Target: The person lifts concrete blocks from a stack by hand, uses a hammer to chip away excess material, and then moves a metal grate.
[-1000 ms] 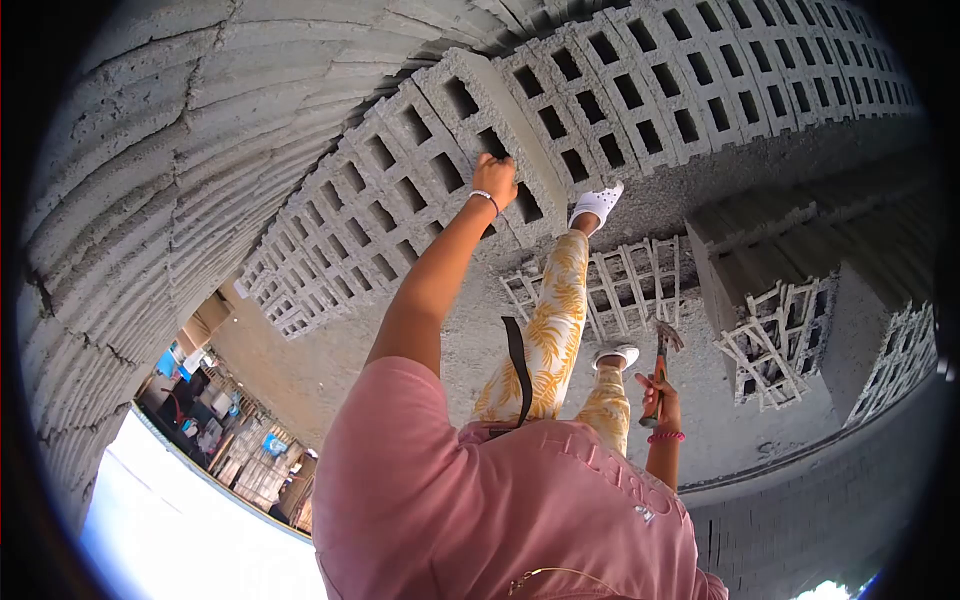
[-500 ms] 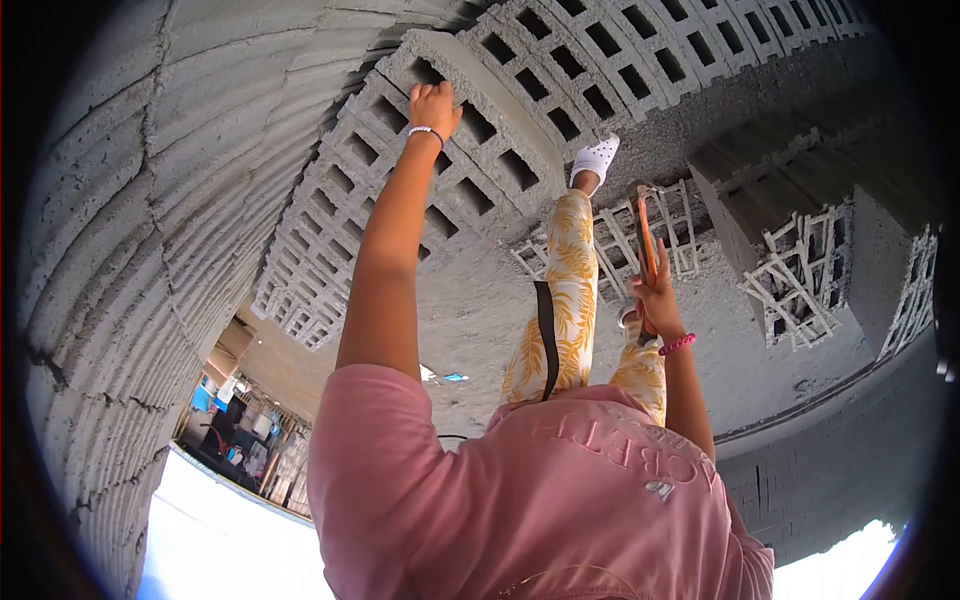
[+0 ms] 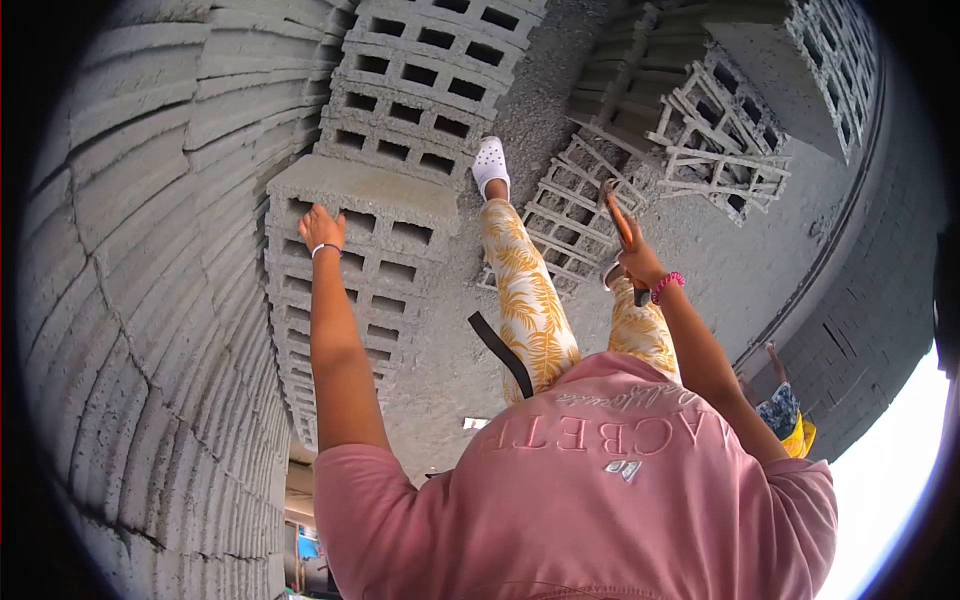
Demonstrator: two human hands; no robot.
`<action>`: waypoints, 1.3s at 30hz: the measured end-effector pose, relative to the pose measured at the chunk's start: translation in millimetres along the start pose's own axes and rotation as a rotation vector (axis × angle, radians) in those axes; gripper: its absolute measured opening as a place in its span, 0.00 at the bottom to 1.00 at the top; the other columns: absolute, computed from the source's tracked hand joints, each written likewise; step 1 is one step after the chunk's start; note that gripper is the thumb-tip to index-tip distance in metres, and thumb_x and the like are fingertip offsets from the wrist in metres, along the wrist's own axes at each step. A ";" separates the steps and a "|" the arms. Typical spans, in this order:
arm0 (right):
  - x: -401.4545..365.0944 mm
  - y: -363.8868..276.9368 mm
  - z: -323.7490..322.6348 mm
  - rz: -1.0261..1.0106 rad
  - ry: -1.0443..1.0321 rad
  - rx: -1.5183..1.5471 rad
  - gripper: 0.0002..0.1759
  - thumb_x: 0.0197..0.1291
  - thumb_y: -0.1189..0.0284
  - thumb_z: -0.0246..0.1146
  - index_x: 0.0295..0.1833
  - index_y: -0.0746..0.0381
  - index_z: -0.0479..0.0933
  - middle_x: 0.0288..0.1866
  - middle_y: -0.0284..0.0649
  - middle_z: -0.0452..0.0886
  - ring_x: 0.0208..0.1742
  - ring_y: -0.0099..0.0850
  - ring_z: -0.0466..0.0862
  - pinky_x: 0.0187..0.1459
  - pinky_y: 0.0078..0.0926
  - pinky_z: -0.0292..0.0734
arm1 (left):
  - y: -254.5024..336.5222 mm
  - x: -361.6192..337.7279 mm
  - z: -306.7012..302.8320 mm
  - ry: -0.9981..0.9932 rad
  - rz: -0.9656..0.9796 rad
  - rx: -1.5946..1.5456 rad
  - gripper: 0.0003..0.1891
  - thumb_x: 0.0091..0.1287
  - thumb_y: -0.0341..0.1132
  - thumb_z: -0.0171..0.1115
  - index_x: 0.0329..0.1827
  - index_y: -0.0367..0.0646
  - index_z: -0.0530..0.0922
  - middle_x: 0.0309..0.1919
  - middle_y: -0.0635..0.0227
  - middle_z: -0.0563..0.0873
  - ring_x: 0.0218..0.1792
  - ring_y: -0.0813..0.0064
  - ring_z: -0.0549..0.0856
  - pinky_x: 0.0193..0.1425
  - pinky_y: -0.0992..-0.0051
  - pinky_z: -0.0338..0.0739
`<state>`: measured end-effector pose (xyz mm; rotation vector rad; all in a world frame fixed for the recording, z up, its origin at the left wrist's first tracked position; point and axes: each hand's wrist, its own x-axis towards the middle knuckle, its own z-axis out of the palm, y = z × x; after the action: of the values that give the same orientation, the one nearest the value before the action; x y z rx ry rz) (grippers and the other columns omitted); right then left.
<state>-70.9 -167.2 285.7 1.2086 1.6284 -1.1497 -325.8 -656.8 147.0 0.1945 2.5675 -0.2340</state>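
Outdoor yard in sun, rough grey concrete ground [image 3: 450, 330]. Left side: tall wall of stacked grey blocks [image 3: 130, 250] runs near to far and closes that side off, no room there. Just right of it is a row of grey hollow blocks [image 3: 420, 60], holes showing, going far.

One grey hollow concrete block [image 3: 365, 190] sits raised above that row, its right edge close to the leg. Left hand [image 3: 322, 228] lies on this block's left corner, fingers loose, not wrapped round anything. Right hand [image 3: 637, 265] is closed tight round a hammer w/ orange-brown handle [image 3: 622, 222], held up over the right knee, head pointing far, well apart from the block.

Narrow strip of ground btw block row & white slatted wooden pallets [image 3: 575, 215]. The leg in yellow leaf-print trousers [image 3: 520, 290] & a white clog [image 3: 489, 162] fill most of it. More pallets lean on a grey block stack [image 3: 770, 50] far right. Right edge: low grey block wall [image 3: 860, 300], w/ bare ground open btw it & the pallets.
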 end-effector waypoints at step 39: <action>-8.7 252.3 -155.6 -0.383 0.054 2.812 0.04 0.51 0.80 0.51 0.29 0.64 0.62 0.22 0.35 0.66 0.17 0.21 0.65 0.21 0.18 0.68 | 731.6 -99.9 -189.9 0.013 1.118 0.352 0.57 0.33 0.54 0.70 0.64 0.37 0.49 0.62 0.52 0.57 0.62 0.55 0.58 0.64 0.60 0.52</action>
<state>164.1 13.7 285.1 -0.9294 0.6735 1.8076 -203.2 86.2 266.4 1.6556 2.0206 -0.2325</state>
